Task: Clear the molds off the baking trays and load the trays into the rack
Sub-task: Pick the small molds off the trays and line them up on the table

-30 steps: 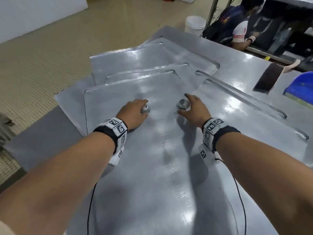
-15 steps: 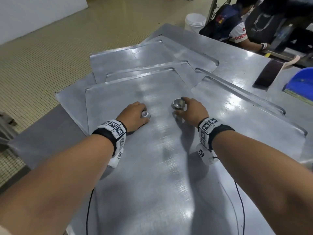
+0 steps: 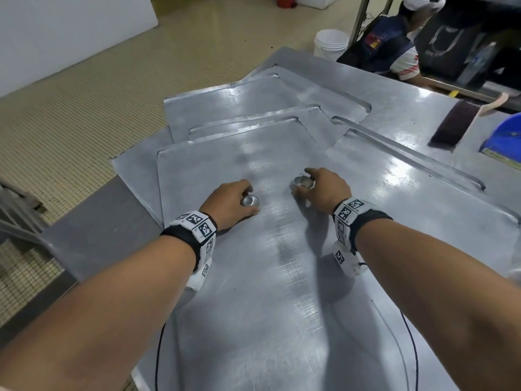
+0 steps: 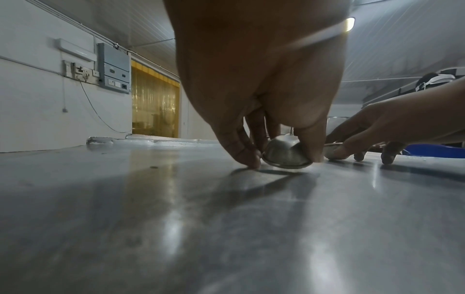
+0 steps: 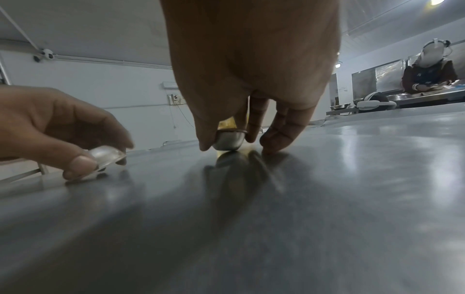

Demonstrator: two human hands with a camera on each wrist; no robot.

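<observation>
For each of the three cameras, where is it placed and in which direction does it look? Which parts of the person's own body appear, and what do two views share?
Head: high, looking forward and down at the top baking tray; both forearms, left hand and right hand show.
Left wrist: low over the tray, looking along the left hand at its mold; the right hand shows at right.
Right wrist: low too, looking along the right hand at its mold; the left hand shows at left.
Shared: both wrist views show both hands and both molds.
</observation>
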